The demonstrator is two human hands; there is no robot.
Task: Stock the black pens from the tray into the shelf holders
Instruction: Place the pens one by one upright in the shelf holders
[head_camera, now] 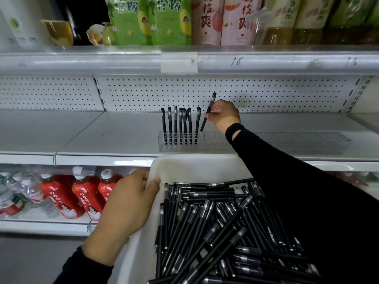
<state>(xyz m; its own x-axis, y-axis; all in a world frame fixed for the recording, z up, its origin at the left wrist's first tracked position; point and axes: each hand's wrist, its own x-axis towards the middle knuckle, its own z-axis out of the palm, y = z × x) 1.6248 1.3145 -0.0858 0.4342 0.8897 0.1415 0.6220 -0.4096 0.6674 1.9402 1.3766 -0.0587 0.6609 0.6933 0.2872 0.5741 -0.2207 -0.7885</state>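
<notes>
A white tray point(196, 163) full of several loose black pens point(215, 226) fills the lower middle. My left hand point(127, 203) grips the tray's left rim. On the middle shelf stands a clear holder point(213, 143) with rows of holes; several black pens point(180, 124) stand upright in its left end. My right hand point(224, 115) is shut on one black pen point(209, 110), tilted, its lower tip just above the holder to the right of the standing pens. A second clear holder point(307, 143) lies to the right, partly hidden by my right sleeve.
A white pegboard point(266, 93) backs the shelf. Green and pink drink cartons point(170, 21) line the shelf above. Red-labelled bottles point(86, 193) and water bottles point(12, 191) sit on the shelf below, left of the tray.
</notes>
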